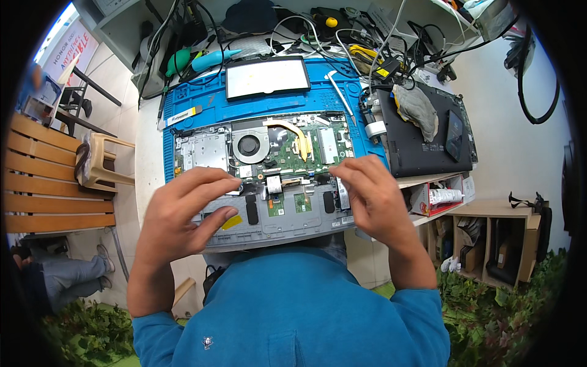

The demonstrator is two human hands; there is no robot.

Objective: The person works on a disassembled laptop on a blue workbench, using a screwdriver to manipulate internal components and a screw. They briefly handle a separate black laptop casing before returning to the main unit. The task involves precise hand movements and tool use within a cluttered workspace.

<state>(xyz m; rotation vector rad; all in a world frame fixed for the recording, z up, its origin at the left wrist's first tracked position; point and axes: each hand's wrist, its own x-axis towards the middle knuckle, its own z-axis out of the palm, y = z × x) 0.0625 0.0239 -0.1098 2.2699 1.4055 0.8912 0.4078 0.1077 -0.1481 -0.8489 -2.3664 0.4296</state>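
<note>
An opened laptop base (287, 226) lies before me, showing a fan (249, 144), copper heat pipe (287, 127) and green circuit board (290, 156). My left hand (188, 211) is over its lower left corner, thumb and fingers apart, near a yellow label (231, 222), holding nothing visible. My right hand (370, 202) is at the base's right side, fingers bent with their tips near the board's edge, thumb apart, holding nothing visible. The base rests on a blue silicone mat (202, 107).
White-screened tray (267, 77), white-handled tool (339, 95), teal blower (211, 58) and cables behind. Dark laptop (422, 162) with grey cloth and phone at right. Wooden bench (55, 183), plastic stool (104, 162) and another person's legs (67, 275) at left. Cubby shelf (489, 238) lower right.
</note>
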